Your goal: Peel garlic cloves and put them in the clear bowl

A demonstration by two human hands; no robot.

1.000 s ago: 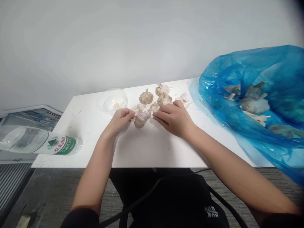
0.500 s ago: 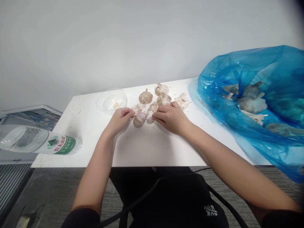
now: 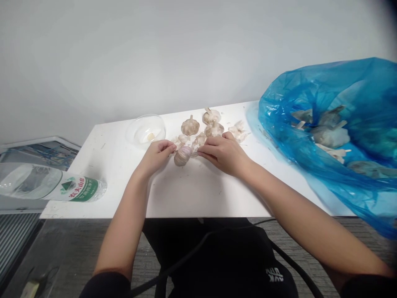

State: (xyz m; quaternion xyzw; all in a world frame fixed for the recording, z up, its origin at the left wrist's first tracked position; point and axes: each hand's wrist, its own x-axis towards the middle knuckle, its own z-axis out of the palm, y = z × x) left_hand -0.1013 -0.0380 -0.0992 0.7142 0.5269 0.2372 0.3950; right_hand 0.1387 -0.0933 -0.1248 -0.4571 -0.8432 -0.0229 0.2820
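Note:
My left hand (image 3: pixel 159 155) is pinched at the upper left of a purplish-white garlic bulb (image 3: pixel 182 156), which is held just over the table. On the bulb's right side, my right hand (image 3: pixel 223 152) has its thumb and fingers pressed together on a thin pale piece of garlic skin (image 3: pixel 194 154). The fingers hide most of this piece. Behind the hands lie loose peelings (image 3: pixel 182 140) and several whole bulbs, among them a brownish garlic bulb (image 3: pixel 190 126).
A clear glass bowl (image 3: pixel 133 128) with a pale clove stands at the back left. At the left edge lies a water bottle (image 3: pixel 52 184). A large blue plastic bag (image 3: pixel 288 89) of garlic bulbs fills the right side. More peelings (image 3: pixel 238 131) lie beyond my right hand.
The piece at my right fingertips shows less below the fingers and has lifted slightly. Both hands stay almost in the same place, and the bulb has barely moved.

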